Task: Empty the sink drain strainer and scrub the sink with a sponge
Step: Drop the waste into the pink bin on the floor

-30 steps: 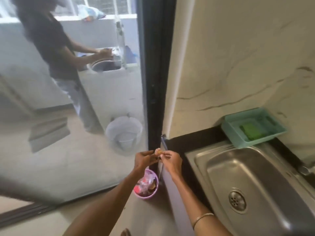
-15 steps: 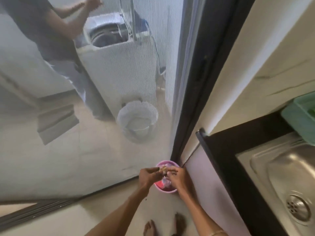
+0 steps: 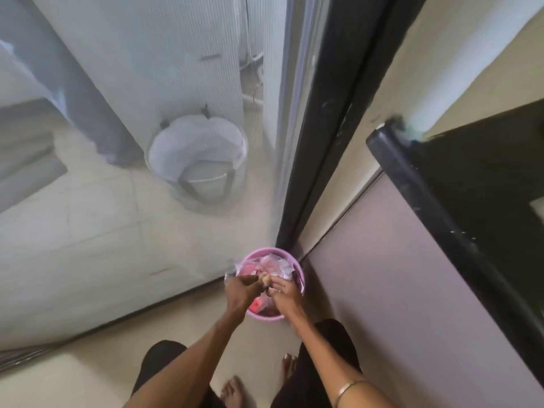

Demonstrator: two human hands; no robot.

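Both my hands are low over a small pink waste bin (image 3: 290, 259) on the floor by the glass door. My left hand (image 3: 240, 293) and my right hand (image 3: 284, 294) meet at a small pale object (image 3: 266, 278), likely the drain strainer with scraps, pinched between their fingertips above the bin. The bin holds plastic wrappers and red scraps. The sink and the sponge are out of view.
The black counter edge (image 3: 426, 207) runs down the right, with a mauve cabinet side (image 3: 382, 275) under it. A black door frame (image 3: 318, 142) stands behind the bin. Beyond the glass sit a white basket (image 3: 197, 160) and a washing machine. My bare feet (image 3: 232, 390) are below.
I have bent down and my view has tilted to the floor. Both hands with the small object went down from counter height to just above the pink bin. The sink left the view.
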